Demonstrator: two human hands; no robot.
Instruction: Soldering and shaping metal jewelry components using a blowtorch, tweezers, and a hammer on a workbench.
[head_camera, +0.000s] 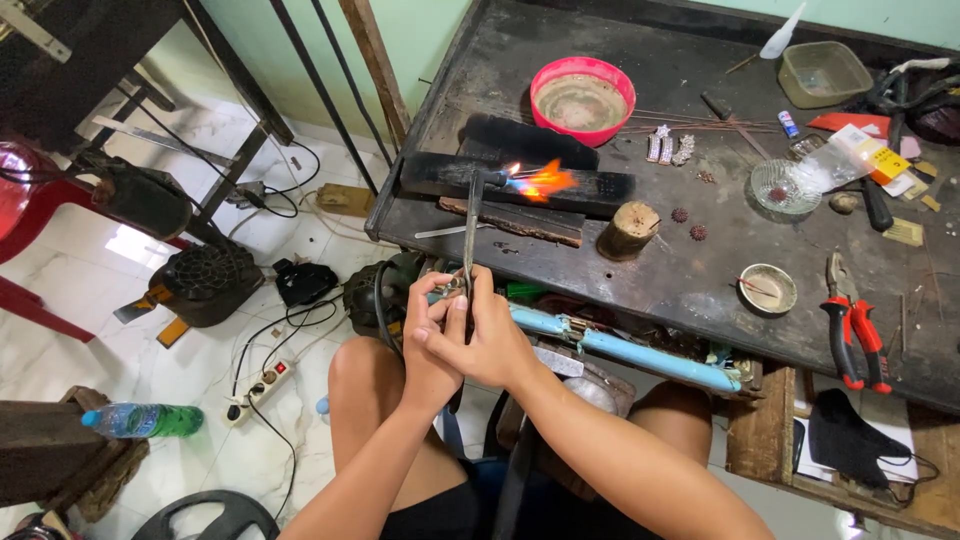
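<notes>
1. Left hand (428, 345) and right hand (487, 340) are pressed together, both clamped on the slim grey metal torch (472, 235), just off the front edge of the dark scorched worktop (690, 270).
2. Torch tip reaches ahead of the hands; orange flame (538, 181) plays rightward over the long charred black block (600, 190).
3. Risk, judged: a grip slip could swing the flame onto the short round wooden stump (630, 228) just beside it.

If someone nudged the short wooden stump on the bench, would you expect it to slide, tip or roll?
The wooden stump stands upright on a flat end, squat and thick, so it would probably slide rather than tip. Its rough bark and the gritty bench likely add friction. Knocked over, its round shape could let it roll.
</notes>
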